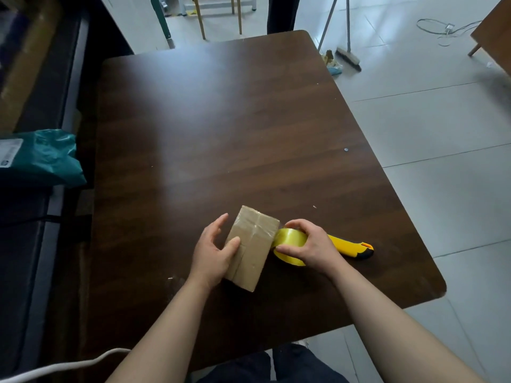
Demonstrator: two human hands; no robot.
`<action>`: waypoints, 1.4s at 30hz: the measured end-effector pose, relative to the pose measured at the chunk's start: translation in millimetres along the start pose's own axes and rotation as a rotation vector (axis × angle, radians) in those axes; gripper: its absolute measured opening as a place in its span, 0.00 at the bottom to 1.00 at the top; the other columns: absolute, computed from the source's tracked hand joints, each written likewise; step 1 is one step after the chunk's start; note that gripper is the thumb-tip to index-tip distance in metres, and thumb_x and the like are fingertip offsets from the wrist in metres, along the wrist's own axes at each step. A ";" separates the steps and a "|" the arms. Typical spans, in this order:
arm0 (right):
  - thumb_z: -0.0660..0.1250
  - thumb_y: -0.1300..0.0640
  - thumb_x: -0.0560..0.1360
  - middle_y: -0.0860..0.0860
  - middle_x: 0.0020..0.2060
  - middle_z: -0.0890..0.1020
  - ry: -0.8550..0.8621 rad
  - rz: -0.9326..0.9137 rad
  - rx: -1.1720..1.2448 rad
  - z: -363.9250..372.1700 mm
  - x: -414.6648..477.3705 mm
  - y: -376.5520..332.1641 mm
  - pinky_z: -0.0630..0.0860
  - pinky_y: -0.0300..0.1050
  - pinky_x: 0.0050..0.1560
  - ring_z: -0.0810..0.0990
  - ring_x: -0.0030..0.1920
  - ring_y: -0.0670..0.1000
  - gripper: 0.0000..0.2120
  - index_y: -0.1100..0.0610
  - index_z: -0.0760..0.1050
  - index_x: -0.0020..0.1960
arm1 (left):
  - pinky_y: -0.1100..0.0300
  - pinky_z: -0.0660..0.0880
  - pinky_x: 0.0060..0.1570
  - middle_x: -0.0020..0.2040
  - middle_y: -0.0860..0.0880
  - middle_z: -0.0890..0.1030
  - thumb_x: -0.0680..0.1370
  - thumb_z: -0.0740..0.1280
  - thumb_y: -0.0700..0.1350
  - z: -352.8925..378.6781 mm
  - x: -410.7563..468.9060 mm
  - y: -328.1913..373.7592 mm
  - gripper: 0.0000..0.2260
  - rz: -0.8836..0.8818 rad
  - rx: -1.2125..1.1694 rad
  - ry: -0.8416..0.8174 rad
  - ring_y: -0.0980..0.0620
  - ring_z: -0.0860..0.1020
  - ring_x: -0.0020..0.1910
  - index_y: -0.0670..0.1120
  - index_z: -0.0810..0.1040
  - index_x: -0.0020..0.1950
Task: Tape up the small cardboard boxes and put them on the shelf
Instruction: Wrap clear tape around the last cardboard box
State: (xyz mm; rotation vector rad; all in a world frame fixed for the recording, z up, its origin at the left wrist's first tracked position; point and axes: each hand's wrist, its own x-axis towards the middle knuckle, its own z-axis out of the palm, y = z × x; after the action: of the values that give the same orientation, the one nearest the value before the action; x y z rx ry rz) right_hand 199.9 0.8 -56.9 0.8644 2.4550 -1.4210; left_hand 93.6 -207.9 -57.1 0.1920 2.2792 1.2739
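Note:
A small cardboard box (253, 246) lies on the dark wooden table (221, 134) near its front edge, with clear tape across its far top. My left hand (213, 251) rests against the box's left side, thumb on top and fingers fairly straight. My right hand (308, 246) grips a yellow tape roll (289, 237) pressed against the box's right edge. A yellow and black utility knife (355, 248) lies on the table just behind my right hand, partly hidden by it.
A teal plastic mailer bag (41, 157) with a white label sits on a dark surface left of the table. A white cable (69, 366) runs at the lower left. A broom (348, 55) and chair legs stand on the tiled floor beyond.

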 end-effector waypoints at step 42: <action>0.81 0.48 0.62 0.47 0.56 0.79 0.015 0.050 -0.025 -40.9 -14.3 13.1 0.72 0.43 0.54 0.74 0.57 0.49 0.28 0.48 0.78 0.61 | 0.49 0.81 0.47 0.60 0.46 0.80 0.66 0.76 0.35 14.9 7.6 -1.7 0.34 -0.305 -0.566 -0.286 0.44 0.82 0.54 0.51 0.68 0.68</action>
State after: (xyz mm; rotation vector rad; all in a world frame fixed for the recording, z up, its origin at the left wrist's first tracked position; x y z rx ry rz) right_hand 224.3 34.4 -38.9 0.9280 2.4387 -1.3687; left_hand 94.7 -194.8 -67.6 -0.1611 1.5664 1.5463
